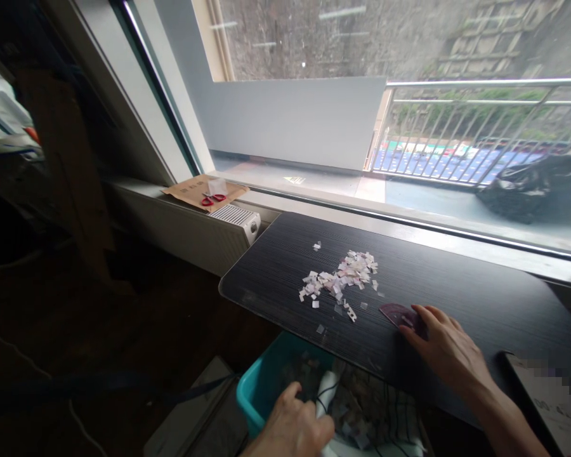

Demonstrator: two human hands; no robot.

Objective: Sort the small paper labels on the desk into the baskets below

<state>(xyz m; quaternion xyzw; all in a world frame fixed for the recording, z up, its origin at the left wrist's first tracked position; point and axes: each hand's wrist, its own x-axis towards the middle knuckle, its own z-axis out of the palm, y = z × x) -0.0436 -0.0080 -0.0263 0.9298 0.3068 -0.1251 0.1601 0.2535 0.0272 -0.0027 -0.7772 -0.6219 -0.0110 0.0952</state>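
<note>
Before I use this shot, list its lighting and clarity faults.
In the head view, daylight hazes the window, the floor at left sinks into darkness, and the black tabletop shows pale sheen; also in that view, the purple protractor looks dim, and pixelation hides part of the dark-edged device.

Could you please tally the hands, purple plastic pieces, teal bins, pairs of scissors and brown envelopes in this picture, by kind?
Hands: 2 (left hand, right hand)
Purple plastic piece: 1
Teal bin: 1
Pair of scissors: 1
Brown envelope: 1
Total: 6
</note>
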